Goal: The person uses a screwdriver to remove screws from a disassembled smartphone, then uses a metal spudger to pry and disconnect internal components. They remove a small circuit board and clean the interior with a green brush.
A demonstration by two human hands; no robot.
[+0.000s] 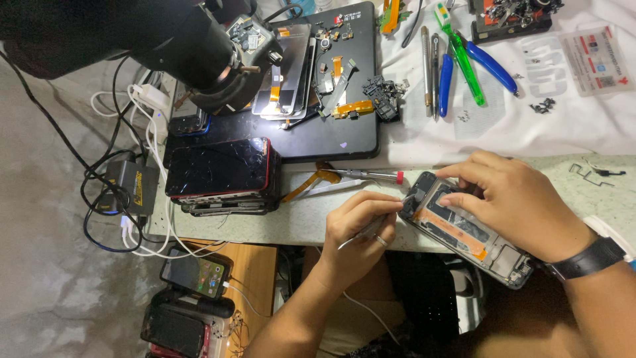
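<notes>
Phone frame [464, 229]: opened, overhanging bench edge [298, 219].
Right hand [523, 202]: fingers clamped on frame; keep it steady.
Left hand [361, 225]: pinches metal tweezers [361, 233]; work tip gently at corner.

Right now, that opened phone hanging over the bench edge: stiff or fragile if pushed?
The opened phone is probably stiff, since its frame looks rigid. It is likely fragile, with bare inner parts and an orange strip exposed. It may tip: one end overhangs the bench edge, steadied only by the right hand. The left hand holds a thin tool at its corner.
</notes>
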